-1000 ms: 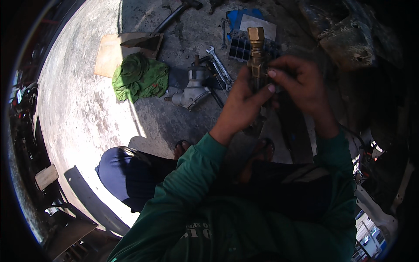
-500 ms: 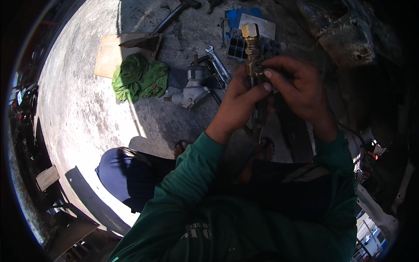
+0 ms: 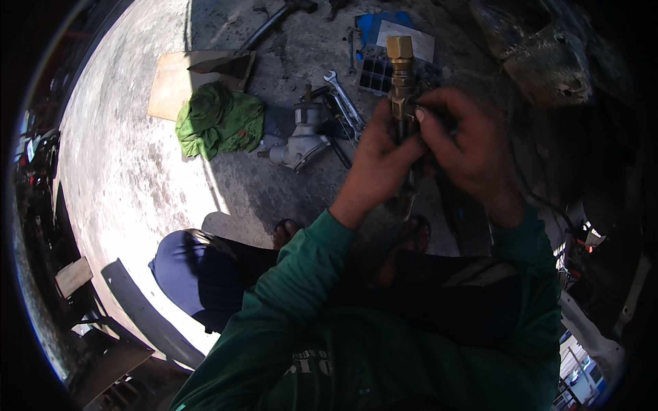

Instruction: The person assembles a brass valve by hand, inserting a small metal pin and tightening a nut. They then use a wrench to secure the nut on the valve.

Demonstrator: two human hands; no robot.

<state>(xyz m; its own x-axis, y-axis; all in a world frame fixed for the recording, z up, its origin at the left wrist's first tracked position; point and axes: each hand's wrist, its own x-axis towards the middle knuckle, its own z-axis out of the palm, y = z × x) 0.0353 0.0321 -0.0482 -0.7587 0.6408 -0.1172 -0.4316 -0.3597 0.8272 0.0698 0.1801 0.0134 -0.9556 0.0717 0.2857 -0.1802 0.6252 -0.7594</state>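
Above the shaded part of the concrete floor (image 3: 264, 195), I am seeing a brass fitting (image 3: 399, 48) standing nearly upright in the person's hands, its hex end pointing toward the floor's far edge. The left hand (image 3: 375, 164) is wrapping around its lower part, fingers curled and thumb lying across. The right hand (image 3: 469, 144) is bringing thumb and forefinger close together at the fitting's right side; I cannot tell whether the tips are pinching anything, since the contact is hiding from me. Green sleeves (image 3: 301, 250) are covering both forearms.

Just past the fitting, a compartment box (image 3: 373, 74) is sitting partly hidden, a pale sheet (image 3: 418, 42) lying at its far edge. To the left, wrenches (image 3: 347, 103) are lying near a grey metal casting (image 3: 308, 140), which is resting on the floor. Farther left, a crumpled green cloth (image 3: 219, 127) is overlapping the near edge of a flat tan board (image 3: 168, 85), and a hammer (image 3: 271, 27) is pointing its handle at that board's far right corner. On the far right, a worn metal piece (image 3: 548, 75) is looming in shade.
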